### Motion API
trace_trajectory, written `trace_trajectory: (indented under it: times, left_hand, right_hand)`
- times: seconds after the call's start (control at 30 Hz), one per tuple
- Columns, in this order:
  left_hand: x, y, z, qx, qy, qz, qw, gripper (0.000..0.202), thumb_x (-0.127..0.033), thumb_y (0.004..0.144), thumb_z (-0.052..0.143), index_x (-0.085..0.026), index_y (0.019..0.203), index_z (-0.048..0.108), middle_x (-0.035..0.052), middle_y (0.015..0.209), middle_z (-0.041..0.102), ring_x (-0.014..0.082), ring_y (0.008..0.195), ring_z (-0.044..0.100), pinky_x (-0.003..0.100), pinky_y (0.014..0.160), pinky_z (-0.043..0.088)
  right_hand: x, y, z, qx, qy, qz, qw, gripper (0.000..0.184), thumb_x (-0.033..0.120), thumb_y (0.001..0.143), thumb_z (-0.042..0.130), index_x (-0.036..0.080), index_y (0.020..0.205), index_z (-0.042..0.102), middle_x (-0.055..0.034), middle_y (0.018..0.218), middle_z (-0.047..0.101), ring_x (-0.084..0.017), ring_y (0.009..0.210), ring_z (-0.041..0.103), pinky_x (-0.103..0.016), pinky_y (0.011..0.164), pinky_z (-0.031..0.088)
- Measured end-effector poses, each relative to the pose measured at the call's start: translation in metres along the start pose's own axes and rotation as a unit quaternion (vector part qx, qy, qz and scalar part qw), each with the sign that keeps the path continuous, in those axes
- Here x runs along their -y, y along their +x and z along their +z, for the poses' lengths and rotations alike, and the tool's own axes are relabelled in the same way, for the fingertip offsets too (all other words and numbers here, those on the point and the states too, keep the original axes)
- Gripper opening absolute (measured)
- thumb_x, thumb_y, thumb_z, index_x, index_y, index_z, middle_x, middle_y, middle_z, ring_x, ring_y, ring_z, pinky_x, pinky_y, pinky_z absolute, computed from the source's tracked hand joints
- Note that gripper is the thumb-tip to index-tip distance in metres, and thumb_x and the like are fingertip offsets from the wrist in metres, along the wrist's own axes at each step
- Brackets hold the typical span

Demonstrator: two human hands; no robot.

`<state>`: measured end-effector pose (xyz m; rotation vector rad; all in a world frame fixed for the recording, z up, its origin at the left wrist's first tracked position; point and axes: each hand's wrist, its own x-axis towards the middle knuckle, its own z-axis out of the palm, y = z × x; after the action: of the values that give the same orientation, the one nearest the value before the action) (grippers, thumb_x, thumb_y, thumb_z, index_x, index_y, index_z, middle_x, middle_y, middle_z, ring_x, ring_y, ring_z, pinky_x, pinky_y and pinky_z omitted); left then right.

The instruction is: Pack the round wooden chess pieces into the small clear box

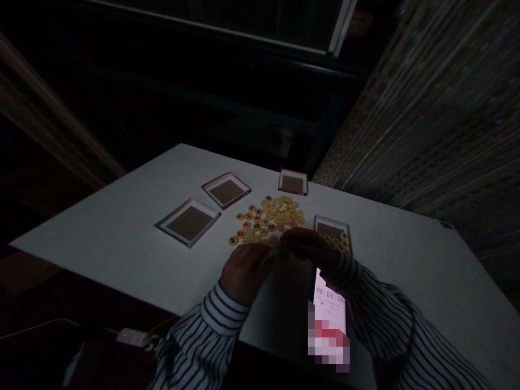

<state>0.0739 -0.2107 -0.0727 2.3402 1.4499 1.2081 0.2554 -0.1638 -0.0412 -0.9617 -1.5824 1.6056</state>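
Many round Chinese chess pieces (287,215) lie heaped and spread on the white table, some with red or black characters up, others blank side up. At the near edge of this pile is my left hand (245,269), its fingers bent and pointing right. My right hand (307,245) meets it from the other side, fingers curled inward, close to the left fingertips. Shadow hides what either hand pinches. Just beyond my right wrist, a shallow tray (316,222) holds several pieces in rows, partly covered by my hand.
Three more shallow trays with brown bottoms stand on the table: a left one (159,225), a middle one (206,186) and a far one (305,187). A lit phone (330,306) showing a timer lies under my right forearm. A white adapter (132,337) with cables is at lower left.
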Motion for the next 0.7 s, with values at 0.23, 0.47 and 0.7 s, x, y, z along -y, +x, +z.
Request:
trace_trajectory:
  times: [0.23, 0.47, 0.7]
  left_hand:
    - [0.014, -0.003, -0.009, -0.019, 0.006, -0.017, 1.0, 0.021, -0.028, 0.076, 0.052, -0.016, 0.091, 0.06, 0.0064, 0.085, 0.064, 0.0165, 0.078, 0.058, 0.031, 0.071, 0.048]
    - [0.035, -0.009, -0.014, -0.013, 0.016, -0.048, 0.999, 0.022, -0.029, 0.076, 0.053, -0.016, 0.091, 0.061, 0.0059, 0.087, 0.064, 0.0164, 0.081, 0.057, 0.031, 0.075, 0.047]
    - [0.046, -0.011, -0.014, 0.055, 0.074, -0.033, 0.995, 0.025, -0.029, 0.078, 0.047, -0.015, 0.094, 0.06, 0.0076, 0.092, 0.064, 0.019, 0.083, 0.057, 0.035, 0.076, 0.046]
  right_hand:
    - [-0.01, -0.005, -0.007, 0.001, -0.11, -0.034, 0.993, 0.03, 0.035, 0.076, 0.053, 0.014, 0.097, 0.059, -0.002, 0.069, 0.058, -0.007, 0.055, 0.048, -0.022, 0.05, 0.04]
    - [-0.026, -0.005, -0.001, -0.042, -0.33, -0.058, 0.941, 0.02, 0.028, 0.071, 0.057, 0.017, 0.087, 0.061, -0.0027, 0.078, 0.062, -0.009, 0.062, 0.054, -0.022, 0.057, 0.043]
    - [-0.028, -0.002, 0.01, 0.055, -0.49, -0.191, 0.849, 0.01, 0.018, 0.077, 0.049, 0.015, 0.073, 0.058, -0.004, 0.074, 0.059, -0.01, 0.068, 0.053, -0.023, 0.063, 0.044]
